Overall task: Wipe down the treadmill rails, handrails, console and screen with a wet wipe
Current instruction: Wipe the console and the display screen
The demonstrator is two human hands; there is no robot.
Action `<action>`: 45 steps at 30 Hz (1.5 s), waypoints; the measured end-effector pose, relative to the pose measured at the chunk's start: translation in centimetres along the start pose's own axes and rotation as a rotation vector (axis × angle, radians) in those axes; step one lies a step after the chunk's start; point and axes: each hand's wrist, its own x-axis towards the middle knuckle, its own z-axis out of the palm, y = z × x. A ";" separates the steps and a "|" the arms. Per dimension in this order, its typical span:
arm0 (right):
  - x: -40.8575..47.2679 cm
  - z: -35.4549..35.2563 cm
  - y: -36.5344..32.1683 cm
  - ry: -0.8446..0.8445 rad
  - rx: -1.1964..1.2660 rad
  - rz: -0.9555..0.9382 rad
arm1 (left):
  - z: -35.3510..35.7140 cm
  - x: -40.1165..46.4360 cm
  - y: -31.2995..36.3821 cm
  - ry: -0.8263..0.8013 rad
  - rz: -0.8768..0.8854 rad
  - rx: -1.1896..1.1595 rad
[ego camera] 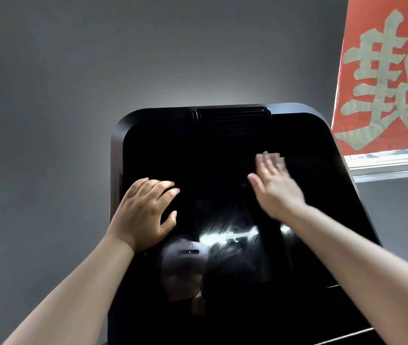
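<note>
A large glossy black treadmill screen (223,195) with rounded corners fills the centre and lower half of the frame, tilted back so that its top edge lies toward the upper middle. A ribbed black vent strip (231,115) sits at the centre of that top edge. The glass reflects a bright streak of light and a blurred figure in its lower middle.

The person's left hand (145,212) rests on the left part of the screen, close to its left edge. Its palm faces down, its fingers are loosely bent with the tips touching the glass, and the thumb is spread out toward the centre. It holds nothing. The bare left forearm runs down to the lower left corner of the frame.

The right hand (276,188) lies on the right part of the screen, higher in the frame than the left and well apart from it. Its fingers are straight and close together, pointing toward the upper edge, with the thumb splayed to the left. It is smeared by motion blur. A pale wet wipe (274,155) shows just beyond the fingertips, pressed flat under them against the glass. The right forearm runs to the lower right corner.

A plain grey wall (73,83) stands behind, and a red banner with large pale characters (384,78) hangs in the upper right.
</note>
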 end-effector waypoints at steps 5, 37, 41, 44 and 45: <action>-13.0 4.6 -5.3 -0.069 -0.201 -0.803 | 0.1 -0.1 0.1 0.009 0.011 0.000; -13.1 3.2 1.3 -0.022 -0.300 -0.657 | 0.0 -0.1 0.1 0.005 0.021 -0.002; -6.8 1.6 5.6 0.057 -0.138 0.076 | 0.0 -0.1 0.1 0.021 0.019 -0.011; -9.0 4.1 0.7 0.122 -0.074 0.020 | 0.1 -0.1 0.0 0.027 0.022 -0.010; -11.3 5.1 -1.2 0.134 -0.103 -0.151 | 0.1 -0.1 0.0 0.029 0.021 -0.010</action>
